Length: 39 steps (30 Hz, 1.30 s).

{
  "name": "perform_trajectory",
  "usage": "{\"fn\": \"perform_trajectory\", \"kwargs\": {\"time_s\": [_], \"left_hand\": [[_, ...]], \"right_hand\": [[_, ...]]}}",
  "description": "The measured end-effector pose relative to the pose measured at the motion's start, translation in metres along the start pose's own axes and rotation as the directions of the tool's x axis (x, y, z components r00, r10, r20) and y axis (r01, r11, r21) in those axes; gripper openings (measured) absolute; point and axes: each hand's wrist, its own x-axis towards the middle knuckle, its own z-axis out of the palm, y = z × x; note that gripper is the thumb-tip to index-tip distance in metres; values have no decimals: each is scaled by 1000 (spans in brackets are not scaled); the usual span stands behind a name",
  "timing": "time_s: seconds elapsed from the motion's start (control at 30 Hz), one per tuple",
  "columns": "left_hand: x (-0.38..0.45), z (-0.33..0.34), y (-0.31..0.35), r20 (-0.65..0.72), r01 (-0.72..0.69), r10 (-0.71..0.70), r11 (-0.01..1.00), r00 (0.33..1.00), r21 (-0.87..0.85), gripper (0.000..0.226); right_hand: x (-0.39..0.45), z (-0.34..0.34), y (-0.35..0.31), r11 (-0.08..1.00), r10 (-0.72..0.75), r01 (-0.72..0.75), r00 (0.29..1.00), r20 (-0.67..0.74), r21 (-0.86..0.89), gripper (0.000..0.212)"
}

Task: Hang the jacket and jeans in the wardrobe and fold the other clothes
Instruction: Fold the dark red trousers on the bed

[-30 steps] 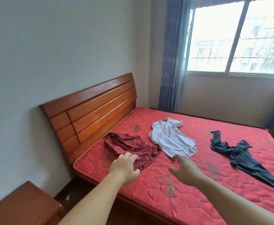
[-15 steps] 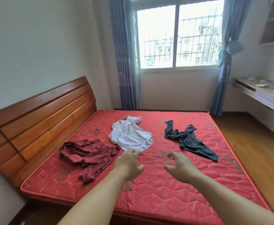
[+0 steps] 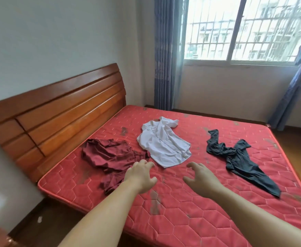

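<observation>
We find no brand, label or writing that can be read on any of the garments or furniture. Both our arms reach forward over the red quilted mattress [image 3: 190, 220] with its hexagon stitching. Our left hand [image 3: 140, 175] hovers palm down with loosely curled fingers and holds nothing; it sits at the near right edge of the crumpled dark red garment [image 3: 110, 161], overlapping it in the picture, though we cannot tell whether skin touches cloth. Our right hand [image 3: 199, 177] likewise hangs above the mattress with fingers spread and bent, gripping nothing. Between and just beyond the two hands lies the white short-sleeved button shirt [image 3: 162, 145], spread fairly flat with its collar pointing away from us; its near hem is close to both hands but apart from them. To the right of our right hand, well apart, the black crumpled garment [image 3: 238, 159] stretches diagonally toward the near right edge of the mattress. The dark red garment's right edge lies just beside the white shirt. The wooden slatted headboard [image 3: 66, 118] stands along the left against a pale wall. Beyond the bed, blue curtains [image 3: 167, 50] frame a barred window [image 3: 244, 29]. The only thing bearing anything is the mattress, which carries the three garments.
</observation>
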Motion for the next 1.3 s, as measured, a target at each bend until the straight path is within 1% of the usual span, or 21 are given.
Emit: {"fn": "perform_trajectory", "kwargs": {"time_s": [0.07, 0.33, 0.47, 0.57, 0.7, 0.8, 0.93, 1.07, 1.17, 1.3], "left_hand": [[20, -2, -29, 8, 34, -34, 999, 999, -8, 55], [98, -9, -125, 29, 182, -181, 983, 983, -33, 51], [145, -6, -164, 58, 246, -243, 968, 968, -49, 52], [184, -3, -192, 65, 292, -289, 955, 955, -48, 51], [232, 8, -231, 125, 347, -341, 938, 932, -29, 50], [267, 20, -261, 154, 394, -383, 918, 911, -51, 49], [305, 44, -301, 220, 425, -402, 903, 889, -65, 49], [345, 73, -346, 307, 438, -393, 894, 867, -93, 49], [382, 94, -383, 357, 426, -371, 900, 857, -90, 51], [425, 124, -441, 401, 419, -359, 905, 843, -72, 53]], "right_hand": [[33, 10, -13, 999, -13, 13, 1000, 17, -33, 54], [155, 52, -65, 998, -53, 57, 990, 132, -28, 58], [226, 74, -85, 994, -86, 96, 978, 189, -44, 54], [286, 94, -97, 994, -105, 110, 971, 213, -14, 52], [356, 126, -108, 995, -94, 98, 951, 295, 0, 38], [403, 156, -111, 996, -76, 89, 936, 344, -21, 38], [452, 193, -122, 995, -52, 81, 908, 417, -53, 36], [495, 231, -131, 998, 10, 15, 899, 437, -54, 31], [525, 264, -139, 993, 89, -39, 882, 464, -116, 33], [574, 321, -154, 983, 135, -51, 850, 509, -175, 36]]}}
